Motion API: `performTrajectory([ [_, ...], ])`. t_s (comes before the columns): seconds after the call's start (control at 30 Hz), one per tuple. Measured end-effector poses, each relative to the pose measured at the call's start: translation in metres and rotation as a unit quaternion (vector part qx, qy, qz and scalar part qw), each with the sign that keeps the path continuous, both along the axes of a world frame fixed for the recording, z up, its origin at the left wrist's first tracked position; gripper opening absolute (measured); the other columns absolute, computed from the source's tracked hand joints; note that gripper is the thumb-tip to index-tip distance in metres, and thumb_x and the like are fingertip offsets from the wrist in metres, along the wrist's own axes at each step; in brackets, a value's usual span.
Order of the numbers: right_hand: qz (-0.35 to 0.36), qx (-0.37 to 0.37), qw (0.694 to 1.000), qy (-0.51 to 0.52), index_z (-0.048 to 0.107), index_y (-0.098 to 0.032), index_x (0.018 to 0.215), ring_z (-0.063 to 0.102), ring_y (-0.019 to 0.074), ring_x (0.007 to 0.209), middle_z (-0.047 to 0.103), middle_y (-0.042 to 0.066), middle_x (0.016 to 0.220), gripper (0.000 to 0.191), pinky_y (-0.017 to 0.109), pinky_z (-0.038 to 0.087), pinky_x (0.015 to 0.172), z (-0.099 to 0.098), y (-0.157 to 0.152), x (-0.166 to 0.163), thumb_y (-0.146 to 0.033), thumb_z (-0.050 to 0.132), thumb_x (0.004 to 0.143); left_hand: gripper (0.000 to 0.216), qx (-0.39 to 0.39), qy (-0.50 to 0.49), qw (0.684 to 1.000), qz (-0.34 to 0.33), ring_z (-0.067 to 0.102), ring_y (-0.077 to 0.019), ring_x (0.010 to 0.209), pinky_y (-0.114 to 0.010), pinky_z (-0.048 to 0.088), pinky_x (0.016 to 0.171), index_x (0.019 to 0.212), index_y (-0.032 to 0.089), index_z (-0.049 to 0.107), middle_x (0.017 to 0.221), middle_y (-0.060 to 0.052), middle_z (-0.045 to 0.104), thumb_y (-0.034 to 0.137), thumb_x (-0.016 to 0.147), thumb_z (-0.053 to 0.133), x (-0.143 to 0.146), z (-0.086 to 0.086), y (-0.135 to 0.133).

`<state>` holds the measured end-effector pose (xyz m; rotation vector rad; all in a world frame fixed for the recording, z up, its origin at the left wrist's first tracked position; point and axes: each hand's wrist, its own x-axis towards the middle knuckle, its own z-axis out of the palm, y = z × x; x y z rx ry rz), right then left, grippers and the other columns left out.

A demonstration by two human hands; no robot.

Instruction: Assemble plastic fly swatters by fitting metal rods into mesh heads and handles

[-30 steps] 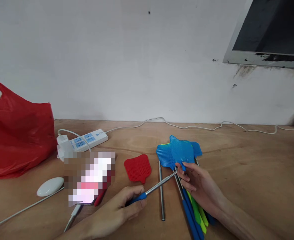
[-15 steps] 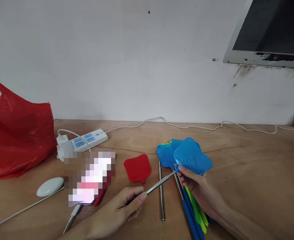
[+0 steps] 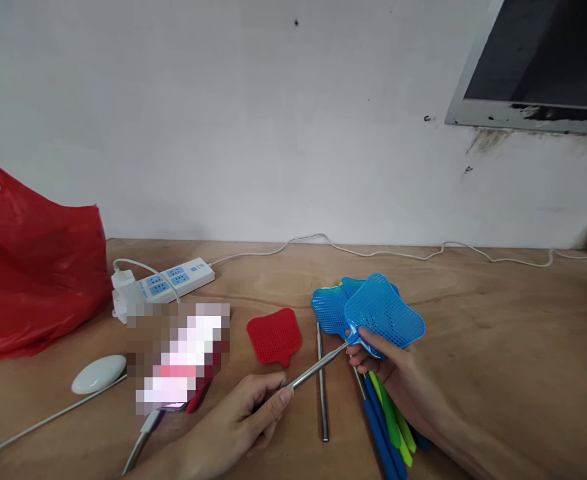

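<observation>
My left hand (image 3: 260, 410) is closed around a metal telescopic rod (image 3: 318, 367), which slants up to the right. The rod's thin tip meets the neck of a blue fly swatter head (image 3: 386, 313); whether it sits fully inside I cannot tell. My right hand (image 3: 386, 357) pinches that head near its neck, thumb on top. Beneath and behind it lie other blue swatter heads (image 3: 330, 310), with blue handles (image 3: 380, 430) and green handles (image 3: 390, 413) running toward me. A loose metal rod (image 3: 323, 400) and a red swatter head (image 3: 276, 337) lie on the table to the left.
At left are a red plastic bag (image 3: 38, 280), a white power strip (image 3: 186, 280) with a plug, a white oval object (image 3: 99, 373) and a blurred, lit phone (image 3: 186, 360) on a cable. A thin white cord (image 3: 373, 254) runs along the wall.
The blue swatter head has turned slightly in my right hand, and its neck now shows more clearly at the rod's tip. My left hand keeps its hold on the rod.
</observation>
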<state>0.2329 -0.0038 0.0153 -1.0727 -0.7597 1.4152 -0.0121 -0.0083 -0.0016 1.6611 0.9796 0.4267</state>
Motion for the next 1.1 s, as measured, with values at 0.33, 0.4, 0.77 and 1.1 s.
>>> performTrajectory([
  [0.33,-0.026,0.084,0.992,-0.087,0.068,-0.021,0.067,0.06,0.0157,0.056,0.066,0.003,0.065,0.034,0.025,0.051,0.05,-0.022,-0.001,0.002,-0.052,0.078,0.077,0.056,0.057,0.031,0.998,0.004,0.041,-0.0141,0.062,-0.026,0.037,0.062,0.069,0.023,0.04,0.063,0.005,0.042,0.073,0.094,0.035,0.0,-0.002,-0.001],
  [0.4,-0.008,0.082,0.991,-0.109,0.068,-0.021,0.067,0.059,0.0153,0.053,0.065,0.003,0.064,0.036,0.026,0.05,0.049,-0.024,-0.002,0.002,-0.053,0.074,0.081,0.056,0.071,0.047,0.996,0.005,0.044,-0.0155,0.066,-0.027,0.038,0.065,0.07,0.023,0.04,0.065,0.004,0.043,0.073,0.095,0.033,-0.001,-0.003,-0.001],
  [0.77,0.023,0.076,0.983,-0.167,0.063,-0.022,0.054,0.055,0.0141,0.045,0.062,0.003,0.054,0.047,0.027,0.047,0.045,-0.012,-0.006,0.0,-0.063,0.073,0.076,0.055,0.084,0.079,0.993,-0.008,0.05,-0.0172,0.074,-0.027,0.041,0.074,0.075,0.023,0.045,0.072,0.002,0.05,0.072,0.096,0.031,-0.003,0.0,-0.003],
  [1.1,0.001,0.078,0.989,-0.124,0.068,-0.02,0.076,0.048,0.0107,0.038,0.055,-0.006,0.048,0.032,0.021,0.032,0.032,-0.003,0.023,0.038,-0.046,0.086,0.066,0.05,0.068,0.061,0.996,-0.025,0.048,-0.0154,0.066,-0.026,0.041,0.072,0.078,0.023,0.046,0.063,0.005,0.048,0.066,0.099,0.033,-0.012,0.009,0.003],
])
